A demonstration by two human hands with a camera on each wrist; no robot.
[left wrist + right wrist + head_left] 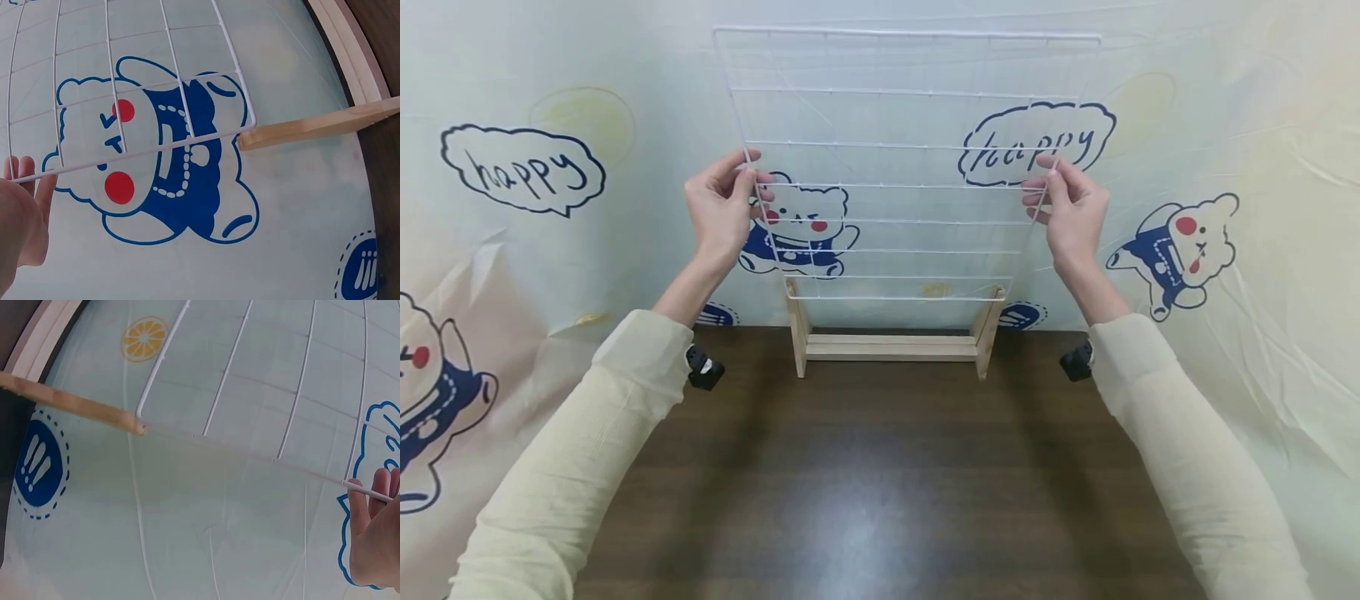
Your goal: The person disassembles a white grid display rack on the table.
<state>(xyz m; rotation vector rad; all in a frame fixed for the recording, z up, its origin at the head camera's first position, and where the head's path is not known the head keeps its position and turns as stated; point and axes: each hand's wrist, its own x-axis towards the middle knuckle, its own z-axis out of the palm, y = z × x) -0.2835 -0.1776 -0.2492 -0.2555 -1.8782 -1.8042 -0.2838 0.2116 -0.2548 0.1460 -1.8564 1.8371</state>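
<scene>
A white wire grid panel (895,150) stands upright with its lower edge at the top of a light wooden stand (891,342) on the dark wooden table (880,483). My left hand (724,204) pinches the panel's left side wire between thumb and fingers. My right hand (1070,208) pinches the right side wire at about the same height. In the left wrist view the grid panel's (150,94) lower corner meets a wooden upright (319,125), with my fingers (28,187) on the wire. The right wrist view shows the grid panel's (269,394) other corner at the stand's upright (69,403).
A pale printed cloth with cartoon bears and "happy" bubbles (523,171) covers the wall behind and hangs down both sides. Black wrist camera mounts (703,367) sit at my cuffs. The tabletop stretches from the stand toward me.
</scene>
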